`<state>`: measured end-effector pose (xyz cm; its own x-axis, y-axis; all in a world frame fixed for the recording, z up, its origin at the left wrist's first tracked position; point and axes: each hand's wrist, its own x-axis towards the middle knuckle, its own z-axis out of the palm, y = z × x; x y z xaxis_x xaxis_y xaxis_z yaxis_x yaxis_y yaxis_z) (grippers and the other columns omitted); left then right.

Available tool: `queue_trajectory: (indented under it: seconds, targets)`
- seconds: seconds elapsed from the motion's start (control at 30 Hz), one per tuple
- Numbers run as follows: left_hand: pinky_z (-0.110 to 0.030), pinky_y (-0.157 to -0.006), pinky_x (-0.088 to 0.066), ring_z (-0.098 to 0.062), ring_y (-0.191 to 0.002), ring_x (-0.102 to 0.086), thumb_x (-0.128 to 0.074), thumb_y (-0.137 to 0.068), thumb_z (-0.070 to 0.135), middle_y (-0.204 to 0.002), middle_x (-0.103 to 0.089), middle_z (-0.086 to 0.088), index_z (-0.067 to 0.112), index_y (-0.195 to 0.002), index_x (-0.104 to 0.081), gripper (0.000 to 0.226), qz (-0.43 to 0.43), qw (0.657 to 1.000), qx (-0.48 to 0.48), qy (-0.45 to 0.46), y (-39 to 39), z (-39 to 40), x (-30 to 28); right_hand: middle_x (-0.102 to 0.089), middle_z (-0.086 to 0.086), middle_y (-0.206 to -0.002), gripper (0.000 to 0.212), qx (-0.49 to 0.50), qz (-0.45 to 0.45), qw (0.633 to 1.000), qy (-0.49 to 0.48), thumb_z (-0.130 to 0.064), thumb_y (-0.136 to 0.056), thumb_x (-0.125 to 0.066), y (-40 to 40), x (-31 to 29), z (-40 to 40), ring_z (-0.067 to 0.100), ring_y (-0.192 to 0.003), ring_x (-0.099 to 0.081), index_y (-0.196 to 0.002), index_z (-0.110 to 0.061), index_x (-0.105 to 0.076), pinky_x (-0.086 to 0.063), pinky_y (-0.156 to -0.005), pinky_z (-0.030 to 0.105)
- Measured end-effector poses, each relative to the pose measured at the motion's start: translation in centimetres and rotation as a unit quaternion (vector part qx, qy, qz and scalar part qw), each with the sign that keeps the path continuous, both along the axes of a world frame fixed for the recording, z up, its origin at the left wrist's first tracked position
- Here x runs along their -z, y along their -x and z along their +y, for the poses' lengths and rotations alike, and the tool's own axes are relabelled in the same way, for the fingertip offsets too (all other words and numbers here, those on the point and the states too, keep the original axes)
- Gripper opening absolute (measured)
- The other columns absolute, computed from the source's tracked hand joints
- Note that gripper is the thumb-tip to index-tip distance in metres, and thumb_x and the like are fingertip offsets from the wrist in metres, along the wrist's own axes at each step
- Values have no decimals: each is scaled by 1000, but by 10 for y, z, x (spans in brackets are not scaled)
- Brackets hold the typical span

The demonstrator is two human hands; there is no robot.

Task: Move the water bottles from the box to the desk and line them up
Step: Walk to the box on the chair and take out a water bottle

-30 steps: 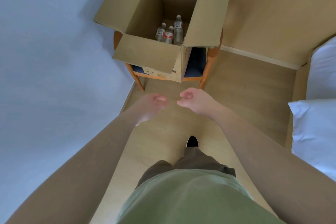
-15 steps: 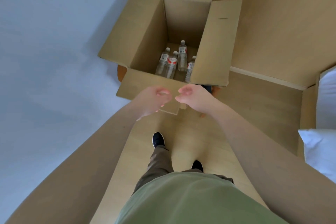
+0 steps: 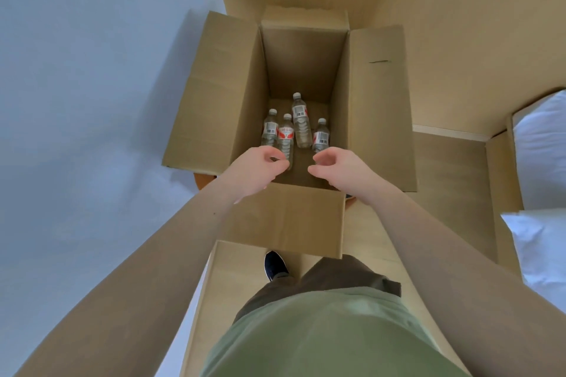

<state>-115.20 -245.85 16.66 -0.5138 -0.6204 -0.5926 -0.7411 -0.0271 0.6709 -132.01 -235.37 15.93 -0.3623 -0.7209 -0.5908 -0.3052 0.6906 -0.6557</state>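
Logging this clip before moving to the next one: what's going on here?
A person stands over an open cardboard box and reaches in with both bare hands. Four water bottles stand upright on the box bottom. The left hand and right hand hover above the near bottles with fingers loosely curled, holding nothing. No bottle has been lifted yet. The desk is not in view.

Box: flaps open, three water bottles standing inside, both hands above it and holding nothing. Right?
Not quite: the head view shows four water bottles standing in the box, not three. The rest holds: flaps open, left hand and right hand above it, holding nothing.
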Motion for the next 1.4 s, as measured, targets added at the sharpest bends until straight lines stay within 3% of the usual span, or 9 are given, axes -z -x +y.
queue_trajectory:
  seconds: [0.2,0.63,0.8,0.93,1.1,1.23,1.4]
  targets:
    - [-41,-102,-53,-16,-109,-63,-60,-98,39,-116,-65,1,26,-128,-62,33,-12,1000,-4,-16,22,-33,24,-61,-5,-121,40,26,-3,999,-23,-37,-94,-66,18,18,-22,13,-106,-58,-130,-23,-58,-46,-87,27]
    - [-42,-105,-52,-20,-117,-61,-60,-100,36,-128,-63,-4,23,-138,-57,41,-63,994,-74,-41,67,-105,83,-60,-5,-119,47,11,-26,998,-61,-37,-95,-65,57,86,-102,13,-107,-58,-137,-20,-53,-47,-91,26]
    - [-32,-104,-49,-18,-123,-58,-57,-103,33,-139,-59,-2,21,-144,-52,43,-75,994,-66,-38,80,-132,116,-57,-8,-110,48,30,-29,996,-75,-36,-96,-64,64,121,-137,5,-88,-57,-139,-19,-51,-43,-71,17]
    - [-24,-91,-46,-14,-114,-59,-56,-103,30,-138,-60,-2,19,-146,-51,45,-76,994,-70,-34,87,-148,145,-59,-8,-101,49,47,-32,995,-80,-34,-97,-64,66,150,-162,1,-76,-55,-141,-17,-50,-42,-60,16]
    - [-14,-64,-41,-5,-88,-56,-55,-103,28,-125,-64,1,18,-145,-50,43,-84,992,-86,-36,96,-150,177,-61,-3,-109,51,47,-36,994,-93,-33,-96,-64,63,182,-184,4,-79,-55,-141,-15,-49,-46,-67,22]
    - [-17,-61,-40,-5,-86,-55,-54,-103,25,-128,-62,-1,18,-145,-50,43,-92,985,-128,-69,103,-153,201,-62,0,-121,50,63,-55,991,-106,-34,-96,-64,59,210,-199,14,-98,-55,-139,-13,-51,-48,-81,30]
    - [-20,-64,-44,-4,-82,-54,-54,-103,20,-115,-59,4,17,-142,-53,39,-86,966,-211,-120,114,-164,227,-63,6,-125,49,103,-76,982,-136,-30,-96,-65,61,247,-217,16,-97,-54,-138,-11,-52,-48,-83,33]
